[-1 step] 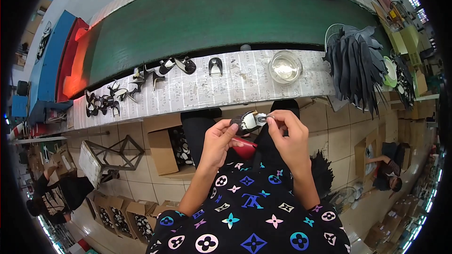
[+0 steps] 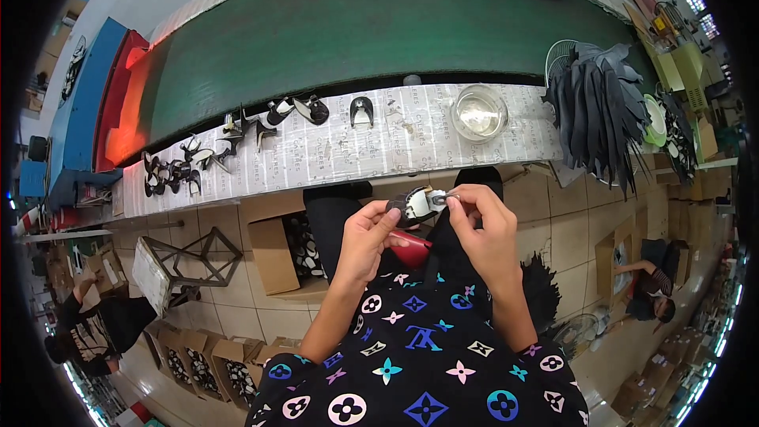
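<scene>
Above my lap, a small black-and-white shoe heel (image 2: 418, 204) is held between both hands. My left hand (image 2: 366, 242) grips its dark left end, thumb on top. The thumb and forefinger of my right hand (image 2: 485, 225) pinch the right end, where a small greyish part shows; what that part is I cannot make out. Below the left fingers is a dark red object (image 2: 413, 250), its kind unclear. Similar black-and-white heels (image 2: 190, 164) lie scattered on the paper-covered ledge at the left, and one U-shaped heel (image 2: 361, 111) stands alone near the middle.
A clear round bowl (image 2: 480, 114) sits on the ledge (image 2: 348, 160), beside a green belt (image 2: 332, 28). Dark strips (image 2: 597, 107) hang over a wire rack at right. A cardboard box of heels (image 2: 274, 257) stands left of my legs. Other people (image 2: 107, 324) work at both sides.
</scene>
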Demonstrator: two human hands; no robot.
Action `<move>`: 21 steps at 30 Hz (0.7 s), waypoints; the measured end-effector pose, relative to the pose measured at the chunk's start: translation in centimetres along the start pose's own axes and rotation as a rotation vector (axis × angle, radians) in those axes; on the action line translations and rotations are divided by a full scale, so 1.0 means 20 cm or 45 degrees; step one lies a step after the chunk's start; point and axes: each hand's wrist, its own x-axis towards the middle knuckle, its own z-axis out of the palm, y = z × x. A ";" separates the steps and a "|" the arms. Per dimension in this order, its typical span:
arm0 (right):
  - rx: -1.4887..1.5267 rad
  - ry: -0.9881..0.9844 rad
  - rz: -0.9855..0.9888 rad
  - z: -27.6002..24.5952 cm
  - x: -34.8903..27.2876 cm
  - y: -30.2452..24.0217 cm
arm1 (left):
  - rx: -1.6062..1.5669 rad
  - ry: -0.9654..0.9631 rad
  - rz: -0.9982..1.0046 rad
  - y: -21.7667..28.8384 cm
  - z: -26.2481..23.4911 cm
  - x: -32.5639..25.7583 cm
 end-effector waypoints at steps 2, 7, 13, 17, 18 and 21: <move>-0.043 -0.066 -0.070 0.00 0.01 -0.02 | 0.045 0.005 0.034 0.00 0.00 -0.01; -0.092 -0.141 -0.113 0.01 0.02 -0.02 | 0.080 -0.007 0.054 -0.01 0.01 -0.01; -0.114 -0.174 -0.166 0.02 0.03 -0.02 | 0.103 0.000 0.058 -0.01 0.02 -0.01; -0.100 -0.169 -0.165 0.02 0.03 -0.01 | 0.131 0.000 0.073 -0.02 0.01 -0.01; -0.102 -0.167 -0.163 0.02 0.03 -0.01 | 0.131 -0.002 0.071 -0.02 0.01 -0.01; -0.093 -0.178 -0.087 0.01 0.03 -0.04 | 0.147 -0.002 0.068 -0.02 0.01 -0.01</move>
